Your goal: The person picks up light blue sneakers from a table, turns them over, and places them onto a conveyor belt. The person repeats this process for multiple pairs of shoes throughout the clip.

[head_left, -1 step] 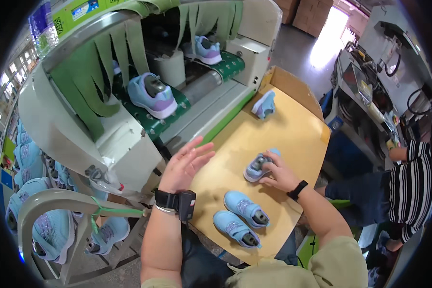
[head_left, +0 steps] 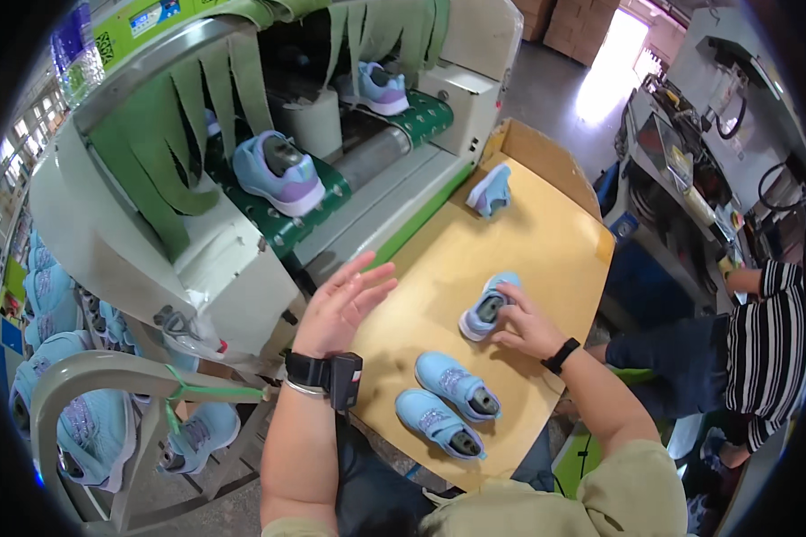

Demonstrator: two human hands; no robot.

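Note:
My left hand (head_left: 343, 309) is raised over the left edge of the board, palm partly turned right. Its fingers are stretched out, and nothing is in them. At the right side of a light blue and lilac shoe (head_left: 489, 310) is my right hand (head_left: 530, 328), fingers apart. Its fingertips are at the shoe's collar, but whether they touch cannot be told. A dark insert shows in the shoe's opening. Nearer to me, a pair of shoes, an upper one (head_left: 457, 385) and a lower one (head_left: 439, 424), stands side by side on the yellow board (head_left: 560, 259).
Beyond the board, a machine's green belt (head_left: 287, 231) carries a shoe (head_left: 278, 172) beneath hanging green strips (head_left: 152, 152). Another shoe (head_left: 490, 191) is tilted near the board's far edge. A grey rack (head_left: 107, 371) with several shoes is at left. A person in stripes (head_left: 766, 349) stands at right.
My right hand has drawn back slightly to the right and its fingers have loosened from the shoe. The shoe has turned a little and shows more of its opening. My left hand stays raised.

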